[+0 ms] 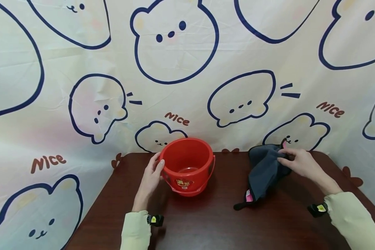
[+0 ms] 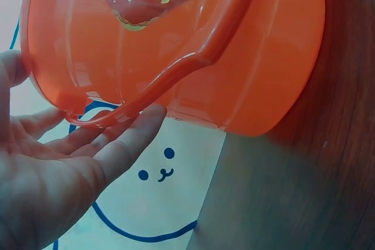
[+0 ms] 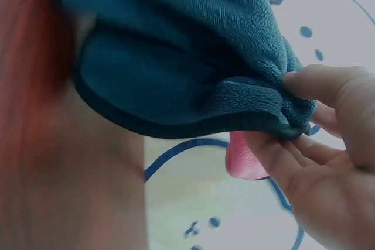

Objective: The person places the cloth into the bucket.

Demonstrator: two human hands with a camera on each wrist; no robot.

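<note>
A red plastic bucket [image 1: 187, 170] stands near the back of the dark table, its mouth tipped toward me and nothing visible inside. My left hand [image 1: 151, 175] holds its left side by the rim and handle end; up close, the fingers [image 2: 120, 150] lie along the bucket wall beside the handle [image 2: 205, 51]. To the right, a dark blue-grey towel [image 1: 265, 170] with a pink patch hangs down to the tabletop. My right hand [image 1: 300, 165] pinches its upper right corner between thumb and fingers. The right wrist view shows soft folds in the towel [image 3: 193, 57] and the pinched dark edging.
The dark wooden table [image 1: 206, 229] reaches back to a pale wall covering [image 1: 181, 100] with cartoon bears. A black strap [image 1: 240, 206] at the towel's lower end touches the table. The bucket's handle hangs down around its front.
</note>
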